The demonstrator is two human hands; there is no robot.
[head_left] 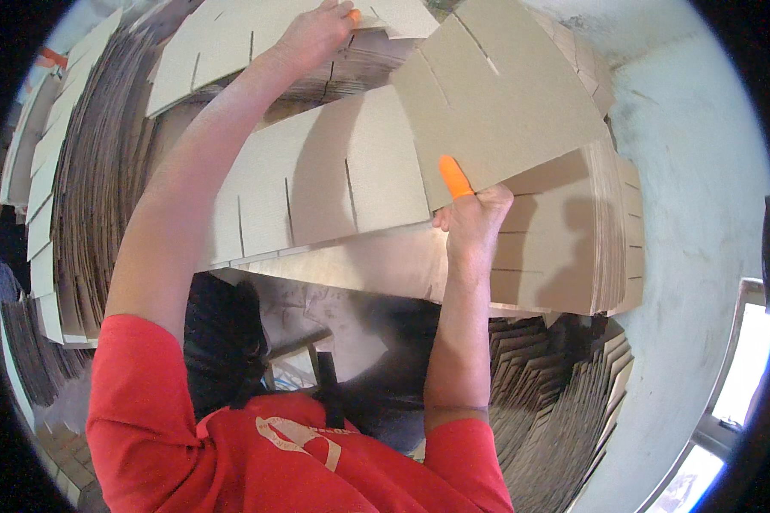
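Observation:
My right hand (481, 218) grips the lower edge of a slotted cardboard divider (509, 103), its orange-covered thumb pressed on the face. That divider is tilted and overlaps the right end of another slotted cardboard strip (316, 184) in front of me. My left arm stretches across to the far side. There my left hand (316, 38) has its fingers curled at the edge of pale slotted cardboard (222, 51), an orange cover showing on one digit. Part of its fingers is hidden.
Tall stacks of slotted cardboard stand at the left (103, 171) and right (603, 231). More cardboard pieces (565, 410) are piled low at the right. A wooden board (351, 265) lies under the near strip. A pale wall (684, 214) with a window (740, 359) closes the right side.

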